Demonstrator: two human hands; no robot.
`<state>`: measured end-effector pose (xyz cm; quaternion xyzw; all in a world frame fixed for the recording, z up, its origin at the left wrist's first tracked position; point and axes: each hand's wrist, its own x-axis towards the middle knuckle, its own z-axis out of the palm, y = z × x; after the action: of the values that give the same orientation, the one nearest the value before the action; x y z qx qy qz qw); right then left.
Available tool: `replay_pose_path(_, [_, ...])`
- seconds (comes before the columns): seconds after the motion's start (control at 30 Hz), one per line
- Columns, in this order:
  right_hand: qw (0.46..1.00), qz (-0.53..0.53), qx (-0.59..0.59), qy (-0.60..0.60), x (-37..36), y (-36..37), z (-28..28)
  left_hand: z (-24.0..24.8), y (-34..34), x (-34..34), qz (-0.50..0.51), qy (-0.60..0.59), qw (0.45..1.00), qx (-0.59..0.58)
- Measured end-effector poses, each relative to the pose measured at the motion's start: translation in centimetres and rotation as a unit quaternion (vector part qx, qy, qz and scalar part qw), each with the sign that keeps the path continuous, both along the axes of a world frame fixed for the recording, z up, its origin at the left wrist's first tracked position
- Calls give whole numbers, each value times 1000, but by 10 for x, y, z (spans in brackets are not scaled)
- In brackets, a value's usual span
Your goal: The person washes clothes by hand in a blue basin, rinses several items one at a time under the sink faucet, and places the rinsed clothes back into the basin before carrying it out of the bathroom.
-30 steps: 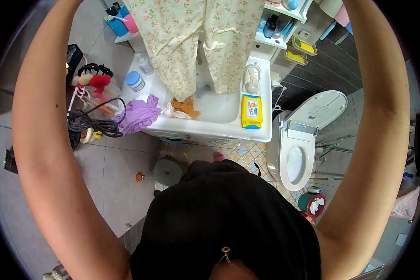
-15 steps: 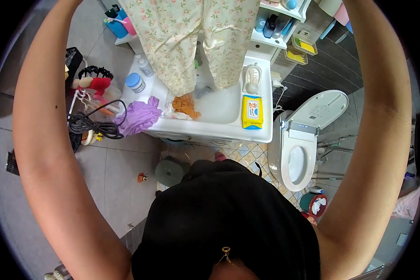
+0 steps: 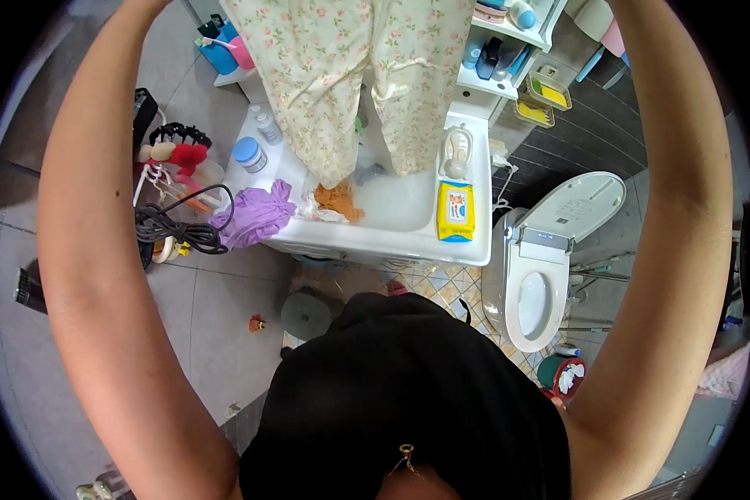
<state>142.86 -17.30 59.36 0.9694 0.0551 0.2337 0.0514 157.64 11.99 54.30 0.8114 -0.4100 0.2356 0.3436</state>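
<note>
Both my arms are raised, and my hands lie beyond the upper edge of the view. Between the forearms hangs a pair of cream trousers (image 3: pixel 308 100) with a small pink floral print, both legs pointing down over the white sink (image 3: pixel 404 200). What holds the trousers at the top is out of sight. Below the left leg, a crumpled orange-brown cloth (image 3: pixel 338 202) lies in the basin, with white and grey cloth beside it. A purple cloth (image 3: pixel 260 215) is bunched over the sink's left front corner.
A blue-lidded jar (image 3: pixel 249 155) and a bottle (image 3: pixel 267 128) stand left on the counter; a yellow wipes pack (image 3: pixel 456 212) lies right. Beyond are a toilet (image 3: pixel 529 304) with raised lid and a waste bin (image 3: pixel 562 375). A coiled black cable (image 3: pixel 183 229) hangs at left.
The whole view has shifted slightly, so the sink and room appear lower and a little further right. The trousers still hang over the basin, and my arms stay raised.
</note>
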Motion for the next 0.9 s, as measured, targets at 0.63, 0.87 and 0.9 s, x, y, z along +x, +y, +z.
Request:
replay_pose_path(0.63, [990, 10, 48, 131, 45, -28, -48, -67, -26, 33, -14, -5, 999, 45])
replay_pose_path(0.87, [962, 83, 177, 191, 60, -51, -254, -254, -63, -1, 34, 131, 985, 107])
replay_pose_path(0.9, [975, 127, 117, 140, 55, -62, -303, -290, -73, -26, 30, 212, 972, 99])
